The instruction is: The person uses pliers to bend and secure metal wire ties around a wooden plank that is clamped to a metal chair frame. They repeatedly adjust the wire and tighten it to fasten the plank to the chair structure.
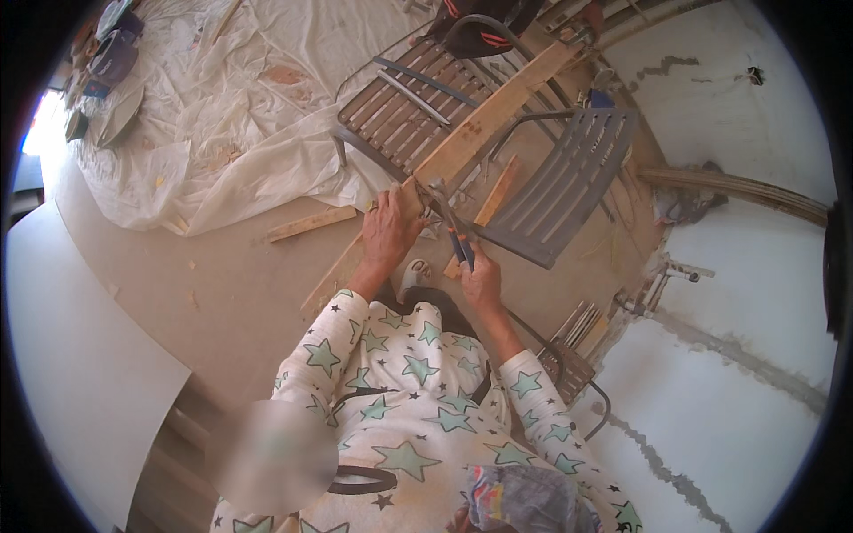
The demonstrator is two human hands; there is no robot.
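Note:
A long wooden board (498,107) runs slantwise from the far right toward me, across a metal chair with brown slats (418,115). My left hand (386,233) is closed around the board's near part. In my right hand (482,282) are pliers (458,242) with dark and orange handles. Their jaws reach the board's side edge, just right of my left fingers. Whether the jaws grip anything there is too small to tell. Behind the pliers, a second grey slatted chair (564,186) lies tilted.
Crumpled plastic sheeting (204,115) covers the floor at the far left. Loose wood strips (311,224) lie nearby. A white panel (89,355) stands at left. Along the patched white wall (737,293) at right are pipes (657,289) and a folded metal-framed chair (573,369).

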